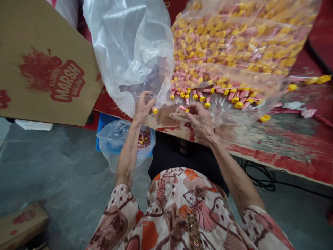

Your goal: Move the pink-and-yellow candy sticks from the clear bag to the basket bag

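My left hand (143, 108) is at the table's front edge, below the opening of a large clear bag (130, 52). Its fingers are closed on a small tube with a yellow cap (154, 110). My right hand (201, 119) pinches a small pink-patterned tube (183, 108), its yellow cap against the fingertips. Just behind that hand, several loose tubes (200, 96) of the same kind spill from the mouth of a second clear plastic bag (244, 38), filled with yellow-capped tubes.
A cardboard box (47, 62) printed "MARSH MALLOW" stands at the left. Below the table, a blue crate (100, 144) holds a bag with more tubes. A loose yellow cap (264, 118) lies on the worn red table (281, 142). Black cables (262, 177) hang underneath at the right.
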### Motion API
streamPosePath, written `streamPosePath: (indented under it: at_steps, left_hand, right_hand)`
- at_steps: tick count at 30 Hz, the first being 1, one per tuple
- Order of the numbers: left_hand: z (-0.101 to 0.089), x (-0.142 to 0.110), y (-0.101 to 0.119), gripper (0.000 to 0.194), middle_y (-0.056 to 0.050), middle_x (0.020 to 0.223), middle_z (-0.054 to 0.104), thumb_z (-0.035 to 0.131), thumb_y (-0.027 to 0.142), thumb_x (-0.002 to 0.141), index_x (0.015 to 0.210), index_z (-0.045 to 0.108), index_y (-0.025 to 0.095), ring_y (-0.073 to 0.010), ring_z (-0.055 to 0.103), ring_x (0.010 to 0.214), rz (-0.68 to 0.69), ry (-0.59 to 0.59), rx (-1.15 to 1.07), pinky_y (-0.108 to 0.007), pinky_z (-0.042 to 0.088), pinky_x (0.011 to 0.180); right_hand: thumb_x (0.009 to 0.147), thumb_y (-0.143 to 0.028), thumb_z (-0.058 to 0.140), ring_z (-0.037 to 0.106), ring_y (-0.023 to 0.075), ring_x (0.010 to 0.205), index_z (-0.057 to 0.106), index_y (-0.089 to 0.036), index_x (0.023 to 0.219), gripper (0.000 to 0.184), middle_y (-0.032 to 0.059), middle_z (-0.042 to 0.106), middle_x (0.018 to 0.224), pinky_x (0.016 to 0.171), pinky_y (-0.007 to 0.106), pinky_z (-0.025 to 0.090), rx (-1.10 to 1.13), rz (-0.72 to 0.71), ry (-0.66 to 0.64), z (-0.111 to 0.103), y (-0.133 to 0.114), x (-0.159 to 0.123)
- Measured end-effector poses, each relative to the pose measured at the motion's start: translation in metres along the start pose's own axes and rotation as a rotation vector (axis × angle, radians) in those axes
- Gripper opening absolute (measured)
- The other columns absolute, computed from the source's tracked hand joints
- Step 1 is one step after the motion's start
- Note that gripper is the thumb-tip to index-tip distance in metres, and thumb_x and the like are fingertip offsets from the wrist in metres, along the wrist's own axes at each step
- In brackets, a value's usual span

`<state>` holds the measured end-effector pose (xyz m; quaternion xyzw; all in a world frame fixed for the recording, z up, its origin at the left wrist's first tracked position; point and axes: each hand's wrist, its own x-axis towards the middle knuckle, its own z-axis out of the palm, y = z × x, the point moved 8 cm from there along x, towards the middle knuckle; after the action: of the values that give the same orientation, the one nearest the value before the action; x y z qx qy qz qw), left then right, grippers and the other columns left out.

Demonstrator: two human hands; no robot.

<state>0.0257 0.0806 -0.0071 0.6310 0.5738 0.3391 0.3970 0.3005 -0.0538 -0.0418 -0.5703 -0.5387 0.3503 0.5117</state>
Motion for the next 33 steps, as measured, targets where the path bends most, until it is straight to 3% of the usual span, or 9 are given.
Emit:
streamPosePath:
  at_steps: [4,7,10,12,17,23,26,30,33]
  left_hand:
    - [0.063,-0.021,0.010,0.035,0.003,0.084,0.072,0.084,0.042,0.101,0.123,0.064,0.024,-0.0125,0.062,0.062,-0.102,-0.284,-0.292,-0.022,0.049,0.060]
    - [0.088,-0.032,0.021,0.033,0.001,0.085,0.074,0.081,0.046,0.104,0.122,0.067,0.023,-0.0136,0.065,0.065,-0.034,-0.408,-0.242,-0.024,0.053,0.063]
    - [0.100,-0.038,0.032,0.026,-0.001,0.094,0.076,0.079,0.041,0.107,0.122,0.069,0.023,-0.0178,0.073,0.079,0.173,-0.419,0.015,-0.029,0.062,0.077]
    - [0.112,-0.044,0.036,0.019,-0.004,0.102,0.078,0.074,0.034,0.109,0.123,0.069,0.023,-0.0207,0.077,0.092,0.320,-0.428,0.203,-0.033,0.065,0.090]
    - [0.141,-0.057,0.039,0.017,-0.008,0.119,0.077,0.057,0.023,0.112,0.128,0.063,0.027,-0.0229,0.080,0.107,0.593,-0.498,0.403,-0.039,0.067,0.101]
    - [0.135,-0.052,0.049,0.016,-0.004,0.106,0.077,0.062,0.023,0.115,0.130,0.063,0.026,-0.0213,0.079,0.094,0.605,-0.462,0.395,-0.036,0.067,0.092]
    - [0.146,-0.068,0.055,0.013,-0.006,0.111,0.077,0.065,0.026,0.117,0.129,0.063,0.024,-0.0219,0.078,0.098,0.611,-0.391,0.381,-0.037,0.065,0.095]
    - [0.181,-0.094,0.057,0.007,-0.010,0.117,0.074,0.066,0.019,0.113,0.116,0.064,0.024,-0.0254,0.076,0.107,0.603,-0.472,0.342,-0.040,0.063,0.099]
    - [0.191,-0.098,0.057,0.006,-0.013,0.122,0.072,0.065,0.020,0.113,0.118,0.065,0.023,-0.0273,0.075,0.112,0.531,-0.484,0.288,-0.042,0.062,0.101]
  right_hand:
    - [0.106,-0.080,0.075,0.072,0.0255,0.091,0.068,-0.029,0.121,0.053,0.0042,0.076,0.105,0.069,0.035,0.063,0.216,0.078,-0.058,0.023,-0.001,0.003]
    - [0.112,-0.072,0.068,0.074,0.0253,0.097,0.065,-0.031,0.125,0.044,0.0059,0.078,0.116,0.083,0.042,0.069,0.191,0.041,-0.012,0.031,0.004,0.002]
    - [0.118,-0.047,0.057,0.075,0.0292,0.115,0.067,-0.030,0.137,0.027,0.0111,0.076,0.136,0.108,0.053,0.068,-0.039,-0.073,0.065,0.019,0.003,-0.006]
    - [0.116,-0.032,0.050,0.071,0.0337,0.135,0.068,-0.027,0.143,0.033,0.0154,0.071,0.148,0.119,0.058,0.063,-0.220,-0.113,0.135,0.000,0.001,-0.012]
    - [0.120,-0.027,0.041,0.069,0.0355,0.132,0.066,-0.029,0.154,0.043,0.0184,0.068,0.144,0.113,0.051,0.062,-0.498,0.042,0.211,-0.045,0.017,0.001]
    - [0.111,-0.017,0.046,0.070,0.0344,0.110,0.071,-0.020,0.139,0.038,0.0191,0.070,0.138,0.095,0.046,0.061,-0.663,0.169,0.044,-0.048,0.029,0.025]
    - [0.112,-0.017,0.044,0.069,0.0328,0.120,0.068,-0.024,0.142,0.039,0.0184,0.069,0.144,0.104,0.047,0.061,-0.623,0.101,0.116,-0.065,0.023,0.011]
    - [0.112,-0.028,0.049,0.070,0.0365,0.118,0.068,-0.023,0.135,0.029,0.0187,0.071,0.130,0.110,0.056,0.060,-0.544,0.036,0.172,-0.080,0.023,-0.009]
    - [0.115,-0.037,0.052,0.071,0.0376,0.117,0.069,-0.024,0.135,0.029,0.0193,0.071,0.130,0.108,0.058,0.061,-0.383,-0.031,0.284,-0.084,0.018,-0.016]
